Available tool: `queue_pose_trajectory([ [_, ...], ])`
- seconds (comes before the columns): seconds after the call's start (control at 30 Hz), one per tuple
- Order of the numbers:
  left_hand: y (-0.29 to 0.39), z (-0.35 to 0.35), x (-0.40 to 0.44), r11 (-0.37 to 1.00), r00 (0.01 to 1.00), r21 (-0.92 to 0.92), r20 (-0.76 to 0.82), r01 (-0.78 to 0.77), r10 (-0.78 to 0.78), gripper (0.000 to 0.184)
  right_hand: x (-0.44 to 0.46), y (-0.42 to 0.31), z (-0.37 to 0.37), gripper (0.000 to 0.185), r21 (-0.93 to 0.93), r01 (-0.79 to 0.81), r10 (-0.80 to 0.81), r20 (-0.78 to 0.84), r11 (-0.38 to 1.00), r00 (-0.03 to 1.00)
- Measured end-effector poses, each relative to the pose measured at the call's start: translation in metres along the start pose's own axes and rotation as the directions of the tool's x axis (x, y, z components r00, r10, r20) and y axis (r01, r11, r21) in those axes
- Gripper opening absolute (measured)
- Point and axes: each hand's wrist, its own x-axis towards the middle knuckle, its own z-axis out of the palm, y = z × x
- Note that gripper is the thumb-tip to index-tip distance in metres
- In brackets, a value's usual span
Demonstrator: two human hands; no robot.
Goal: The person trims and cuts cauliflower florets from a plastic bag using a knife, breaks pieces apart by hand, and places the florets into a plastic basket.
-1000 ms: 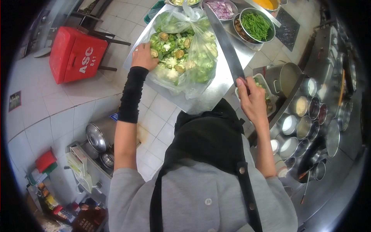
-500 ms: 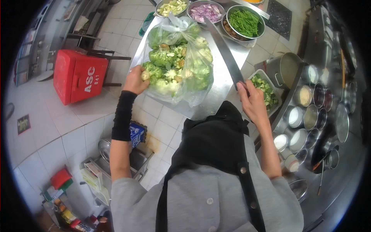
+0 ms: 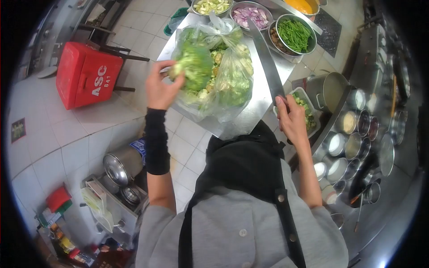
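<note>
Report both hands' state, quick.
Left hand: closed on a broccoli head, blurred, above the open bag.
Right hand: closed around the knife handle.

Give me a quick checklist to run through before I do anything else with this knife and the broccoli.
1. Knife gripped in the right hand: ok.
2. Left hand away from the blade: ok, it is over on the bag's far side.
3. Broccoli in the left fingers: ok, though motion blurs it.
4. Cutting board under the blade: not ok, only the metal table shows there.
5. Bag fully supported by the table: cannot tell, it hides the edge.
6. Blade sharp: cannot tell.
</note>
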Motion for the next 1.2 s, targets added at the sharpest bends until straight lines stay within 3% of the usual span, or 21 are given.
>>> queue_pose_trajectory([
  [0.03,0.013,0.015,-0.002,0.988,0.998,0.152,0.05,0.037,-0.045,0.053,0.001,-0.001,0.002,0.034,-0.011,0.0,0.0,0.01,1.0,1.0],
  [0.1,-0.007,0.069,-0.015,0.923,0.988,0.355,0.006,-0.146,0.154,0.069,0.003,-0.002,0.007,0.034,-0.028,0.001,-0.001,0.033,1.0,0.999],
  [0.2,-0.01,0.1,-0.022,0.885,0.963,0.409,-0.054,-0.221,0.265,0.081,0.005,-0.005,0.013,0.033,-0.065,0.014,-0.011,0.054,0.998,0.998],
  [0.3,-0.009,0.094,-0.033,0.951,0.936,0.284,-0.285,-0.122,0.206,0.093,-0.004,0.0,0.013,0.034,-0.076,-0.035,0.04,0.063,0.997,0.997],
  [0.4,-0.031,0.086,-0.043,0.982,0.972,-0.1,-0.158,0.158,-0.172,0.095,-0.003,0.007,0.017,0.034,-0.057,-0.027,0.03,0.056,0.998,0.998],
  [0.5,-0.023,0.081,-0.047,0.919,0.977,0.392,-0.171,-0.047,0.123,0.098,-0.002,0.008,0.022,0.034,-0.05,-0.025,0.028,0.07,0.998,0.997],
  [0.53,-0.017,0.078,-0.045,0.926,0.982,0.371,-0.141,-0.068,0.128,0.097,-0.002,0.006,0.023,0.034,-0.055,-0.033,0.037,0.078,0.998,0.996],
  [0.6,-0.007,0.071,-0.037,0.94,0.986,0.325,-0.088,-0.106,0.142,0.095,-0.001,0.003,0.023,0.035,-0.092,-0.012,0.023,0.124,0.996,0.992],
  [0.63,-0.017,0.067,-0.034,0.998,0.996,0.059,-0.077,-0.037,0.041,0.093,0.0,0.0,0.022,0.035,-0.109,0.003,0.013,0.146,0.994,0.989],
  [0.7,-0.066,0.049,-0.026,0.881,0.992,-0.457,0.027,0.12,-0.121,0.089,0.002,-0.007,0.019,0.036,-0.117,-0.073,0.098,0.233,0.99,0.967],
  [0.77,-0.127,0.034,-0.022,0.991,0.992,-0.05,0.026,0.123,-0.122,0.082,0.001,-0.009,0.016,0.036,-0.147,-0.118,0.156,0.281,0.982,0.947],
  [0.8,-0.127,0.026,-0.019,0.98,0.992,0.162,0.025,0.117,-0.122,0.079,0.0,-0.009,0.016,0.036,-0.173,-0.124,0.171,0.288,0.977,0.942],
  [0.9,-0.12,0.006,-0.023,0.912,0.973,0.4,0.155,0.095,-0.17,0.075,-0.002,-0.015,0.015,0.036,-0.203,-0.163,0.221,0.306,0.965,0.926],
  [1.0,-0.203,-0.015,-0.021,0.84,0.996,0.536,-0.051,0.086,-0.069,0.074,-0.003,0.0,0.02,0.037,-0.235,-0.084,0.149,0.275,0.968,0.95],
  [1.03,-0.18,-0.013,-0.018,0.798,0.991,0.596,-0.134,0.088,-0.009,0.075,-0.001,0.002,0.022,0.038,-0.251,-0.035,0.1,0.252,0.967,0.962],
  [1.1,-0.126,-0.001,-0.024,0.701,0.953,0.704,-0.276,0.115,0.122,0.077,0.0,-0.01,0.016,0.038,-0.222,-0.111,0.17,0.272,0.969,0.947],
  [1.13,-0.095,0.009,-0.025,0.91,0.976,0.396,-0.215,0.12,-0.035,0.082,-0.001,-0.016,0.015,0.039,-0.21,-0.147,0.205,0.289,0.967,0.935],
  [1.17,-0.067,0.024,-0.025,0.986,0.981,0.032,-0.103,0.166,-0.162,0.088,-0.002,-0.011,0.018,0.039,-0.195,-0.137,0.189,0.28,0.971,0.941],
  [1.2,-0.046,0.042,-0.027,0.962,0.968,-0.107,-0.004,0.25,-0.252,0.097,-0.002,-0.002,0.021,0.039,-0.183,-0.123,0.17,0.273,0.976,0.947],
])
